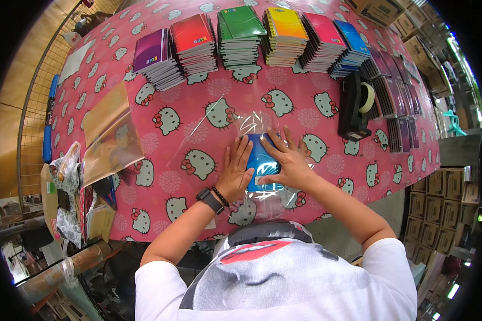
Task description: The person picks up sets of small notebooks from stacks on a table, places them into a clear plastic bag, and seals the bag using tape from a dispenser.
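Note:
A blue notebook (261,159) lies on the table in front of me, with clear plastic film (249,122) around it and glossy folds above and below. My left hand (234,168) rests flat along its left edge, fingers pointing away from me. Across its right side my right hand (288,162) is spread, fingertips on the upper part of the cover and thumb near a small pale label at the lower part. Both hands press down with fingers stretched out, and neither grips anything. The hands hide parts of the notebook's side edges.
Stacks of spiral notebooks stand along the far side: purple (151,53), red (193,35), green (241,27), yellow (285,27), pink (325,29) and blue (352,37). A black tape dispenser (353,115) stands right, beside wrapped notebooks (393,96). Clear plastic sleeves (112,142) lie left.

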Motion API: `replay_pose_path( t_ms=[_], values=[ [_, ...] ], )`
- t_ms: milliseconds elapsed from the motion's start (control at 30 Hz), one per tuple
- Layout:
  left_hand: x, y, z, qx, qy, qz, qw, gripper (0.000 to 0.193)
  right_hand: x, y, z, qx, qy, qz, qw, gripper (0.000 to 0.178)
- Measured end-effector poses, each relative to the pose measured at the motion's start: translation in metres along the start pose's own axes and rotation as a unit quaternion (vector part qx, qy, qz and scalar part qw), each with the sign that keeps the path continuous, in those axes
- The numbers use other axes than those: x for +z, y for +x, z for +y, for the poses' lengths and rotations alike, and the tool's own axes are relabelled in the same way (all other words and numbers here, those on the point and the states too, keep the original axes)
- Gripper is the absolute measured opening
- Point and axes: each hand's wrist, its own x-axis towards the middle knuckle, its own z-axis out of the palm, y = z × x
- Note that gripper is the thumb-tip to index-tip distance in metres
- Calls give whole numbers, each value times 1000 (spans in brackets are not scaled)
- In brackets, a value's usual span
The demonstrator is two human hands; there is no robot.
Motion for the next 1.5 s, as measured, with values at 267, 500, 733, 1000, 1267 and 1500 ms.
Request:
replay_pose_path(
  t_ms=[267,500,733,1000,1267,1500],
  values=[
    [-6,10,7,-26,110,-46,993,63,10,10,-5,20,15,-1,1000,120],
    [-13,29,18,-64,132,-75,986,71,9,-6,-14,39,48,28,998,132],
    [-19,24,22,-81,120,-74,987,72,-29,-40,74,111,217,389,888,80],
    [-11,30,19,-52,124,-70,988,71,-72,-67,212,275,451,451,720,61],
    [-15,26,17,-74,133,-73,986,73,-59,-83,159,207,426,542,695,42],
    [-14,31,26,-63,140,-83,985,72,7,-81,193,306,488,390,718,39]
  ],
)
